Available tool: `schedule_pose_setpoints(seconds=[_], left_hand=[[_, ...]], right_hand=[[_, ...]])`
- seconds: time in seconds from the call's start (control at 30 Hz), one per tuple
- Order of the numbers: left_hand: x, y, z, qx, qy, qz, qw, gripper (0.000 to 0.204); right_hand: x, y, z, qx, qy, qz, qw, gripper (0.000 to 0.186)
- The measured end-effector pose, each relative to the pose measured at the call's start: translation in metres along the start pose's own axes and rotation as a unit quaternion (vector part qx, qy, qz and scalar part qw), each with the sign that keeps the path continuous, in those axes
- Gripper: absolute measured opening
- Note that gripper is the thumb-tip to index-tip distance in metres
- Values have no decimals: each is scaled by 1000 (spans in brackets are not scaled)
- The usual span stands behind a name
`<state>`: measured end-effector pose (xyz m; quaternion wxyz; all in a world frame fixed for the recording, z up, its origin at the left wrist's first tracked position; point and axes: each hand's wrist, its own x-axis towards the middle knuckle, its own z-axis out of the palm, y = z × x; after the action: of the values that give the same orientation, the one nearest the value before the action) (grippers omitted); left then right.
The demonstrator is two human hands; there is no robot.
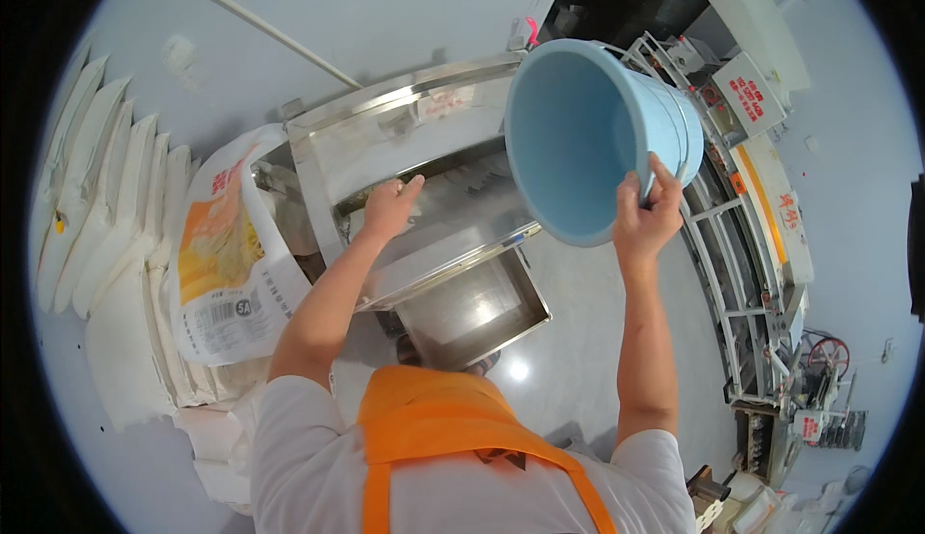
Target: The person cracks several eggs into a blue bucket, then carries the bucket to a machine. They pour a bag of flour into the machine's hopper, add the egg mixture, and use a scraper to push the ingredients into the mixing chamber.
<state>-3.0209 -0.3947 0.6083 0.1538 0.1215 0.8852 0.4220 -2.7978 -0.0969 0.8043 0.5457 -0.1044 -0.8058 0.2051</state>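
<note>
1. The right hand is raised, its fingers curled over the rim of a light blue bucket, gripping it.
2. The bucket is tipped on its side in the air, its open mouth facing the person, above the right end of a steel machine.
3. The left hand lies on the edge of the machine's open trough, fingers loosely spread and holding nothing.
4. A steel tray sits below the trough, just in front of the person's orange apron.
5. To the left, a printed white and orange sack leans against stacked white sacks.
6. To the right stands a long metal frame.
</note>
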Motion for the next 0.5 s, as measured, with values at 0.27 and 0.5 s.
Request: schedule_pose_setpoints(seconds=[0.27, 0.5], left_hand=[[-8, -25, -5, -230, -74, 17, 970, 52], [11, -41, 1, -289, -84, -36, 953, 46]], right_hand=[[16, 24, -73, 123, 139, 129, 974, 36], [-29, 58, -171, 126, 281, 304, 902, 35]])
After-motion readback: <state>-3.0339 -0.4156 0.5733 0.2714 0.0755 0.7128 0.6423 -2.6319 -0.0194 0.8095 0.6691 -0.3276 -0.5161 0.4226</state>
